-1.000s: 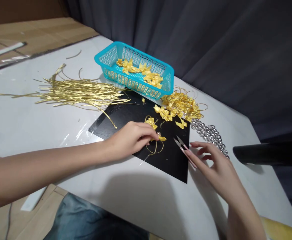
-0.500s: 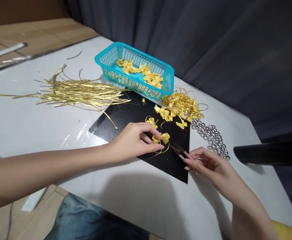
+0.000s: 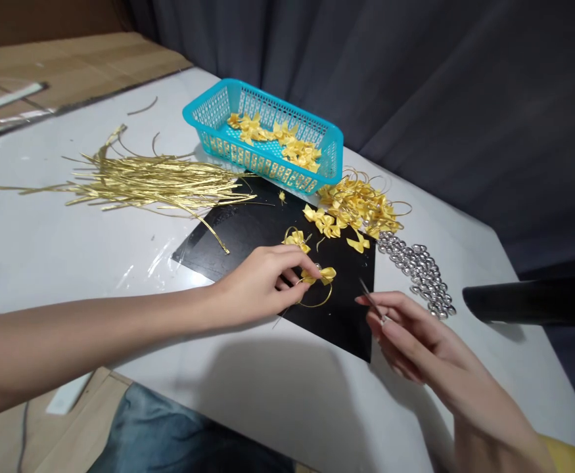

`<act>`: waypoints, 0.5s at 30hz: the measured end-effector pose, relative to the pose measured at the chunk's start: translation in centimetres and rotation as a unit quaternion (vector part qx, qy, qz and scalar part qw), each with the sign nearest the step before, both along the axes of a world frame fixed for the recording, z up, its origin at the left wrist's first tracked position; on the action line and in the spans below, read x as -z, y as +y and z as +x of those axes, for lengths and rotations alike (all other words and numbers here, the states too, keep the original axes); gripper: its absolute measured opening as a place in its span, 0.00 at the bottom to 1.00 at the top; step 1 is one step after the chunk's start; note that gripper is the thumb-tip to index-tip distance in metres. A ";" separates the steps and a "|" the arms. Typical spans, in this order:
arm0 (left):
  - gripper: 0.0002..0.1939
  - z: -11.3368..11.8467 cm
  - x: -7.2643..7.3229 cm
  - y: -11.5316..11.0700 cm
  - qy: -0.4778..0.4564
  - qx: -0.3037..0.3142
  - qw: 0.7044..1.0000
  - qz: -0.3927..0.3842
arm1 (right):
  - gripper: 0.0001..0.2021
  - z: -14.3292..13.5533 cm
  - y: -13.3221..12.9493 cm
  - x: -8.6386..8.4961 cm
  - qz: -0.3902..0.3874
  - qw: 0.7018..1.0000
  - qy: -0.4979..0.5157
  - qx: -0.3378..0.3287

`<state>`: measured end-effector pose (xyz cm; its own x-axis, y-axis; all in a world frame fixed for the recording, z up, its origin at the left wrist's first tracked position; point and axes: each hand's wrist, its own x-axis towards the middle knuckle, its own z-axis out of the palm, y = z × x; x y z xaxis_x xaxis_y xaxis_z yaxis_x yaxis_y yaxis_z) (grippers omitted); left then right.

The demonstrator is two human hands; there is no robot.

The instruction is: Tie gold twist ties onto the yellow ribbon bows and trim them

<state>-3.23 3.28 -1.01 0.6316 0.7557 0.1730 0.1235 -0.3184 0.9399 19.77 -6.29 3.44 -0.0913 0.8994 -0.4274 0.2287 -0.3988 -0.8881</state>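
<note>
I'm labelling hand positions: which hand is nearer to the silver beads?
Right: the right hand is just below the silver beads in the picture; the left hand is farther left, holding a yellow bow.

White table (image 3: 85, 246), black mat (image 3: 336, 322), turquoise basket (image 3: 248, 155), gold strands (image 3: 159, 184), silver beads (image 3: 420, 266)

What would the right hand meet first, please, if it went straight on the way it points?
Probably the yellow ribbon bow in the left hand, though depth is hard to judge.
</note>
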 end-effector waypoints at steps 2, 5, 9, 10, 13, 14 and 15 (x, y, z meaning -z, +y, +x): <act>0.07 0.1 0.0 -0.1 -0.002 -0.004 1.000 0.000 | 0.17 -0.3 0.1 -0.1 -0.037 0.999 0.005 -0.014; 0.05 0.1 -0.2 -0.3 -0.005 -0.012 1.000 -0.023 | 0.16 -0.5 0.2 -0.2 -0.056 0.998 0.022 -0.024; 0.07 0.2 -0.4 -0.3 -0.012 -0.013 0.996 -0.083 | 0.12 -0.7 0.3 -0.1 -0.013 0.998 0.046 -0.044; 0.08 0.2 -0.4 -0.3 -0.014 -0.011 0.996 -0.091 | 0.11 -0.7 0.3 -0.1 -0.009 0.998 0.052 -0.044; 0.07 0.3 -0.2 -0.2 -0.014 -0.002 0.995 -0.100 | 0.09 -0.8 0.4 -0.1 -0.016 0.998 0.054 -0.033; 0.06 0.4 -0.1 -0.2 -0.013 0.001 0.995 -0.102 | 0.08 -0.9 0.5 -0.1 -0.020 0.998 0.048 -0.027; 0.06 0.4 0.0 -0.2 -0.011 0.002 0.994 -0.104 | 0.08 -0.9 0.6 0.0 -0.021 0.999 0.039 -0.023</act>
<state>-2.83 3.08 -0.97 0.6329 0.7738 0.0270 0.1007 -0.1169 0.9880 18.87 -5.66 3.45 -0.1661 0.8750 -0.4547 0.1781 -0.4269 -0.8866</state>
